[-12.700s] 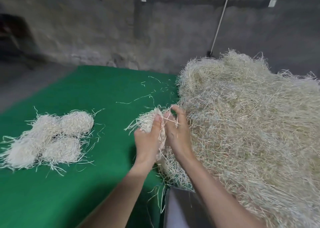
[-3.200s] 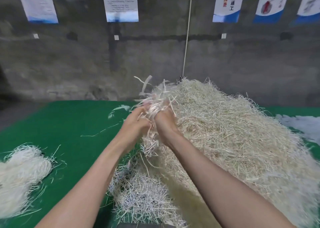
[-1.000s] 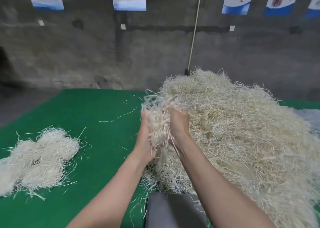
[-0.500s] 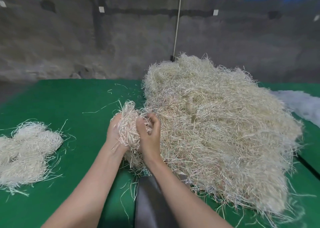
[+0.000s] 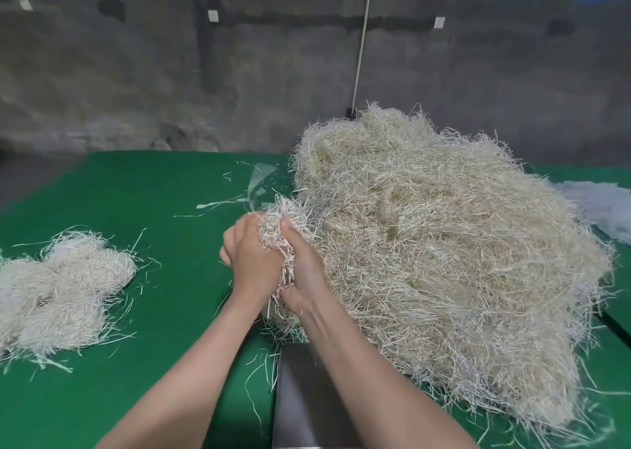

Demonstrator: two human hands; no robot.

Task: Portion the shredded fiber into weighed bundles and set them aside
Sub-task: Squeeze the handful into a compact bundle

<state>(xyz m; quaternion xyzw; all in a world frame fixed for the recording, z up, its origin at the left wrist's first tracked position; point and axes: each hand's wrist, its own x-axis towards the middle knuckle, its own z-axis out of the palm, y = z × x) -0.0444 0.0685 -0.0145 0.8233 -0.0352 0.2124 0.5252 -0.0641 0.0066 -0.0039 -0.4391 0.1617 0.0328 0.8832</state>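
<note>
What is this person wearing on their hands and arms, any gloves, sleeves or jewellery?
Nothing shows. The left hand and right hand are bare, without gloves, and no ring can be made out. Both forearms are uncovered down to the picture's bottom edge: no sleeve, watch or bracelet in sight.

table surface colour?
Solid green, no pattern: the table shows it best in the head view, left of the fiber pile.

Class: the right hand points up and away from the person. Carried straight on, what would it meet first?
Beyond the handful of fiber the right hand grips, probably the big fiber pile; depth is unclear.
</note>
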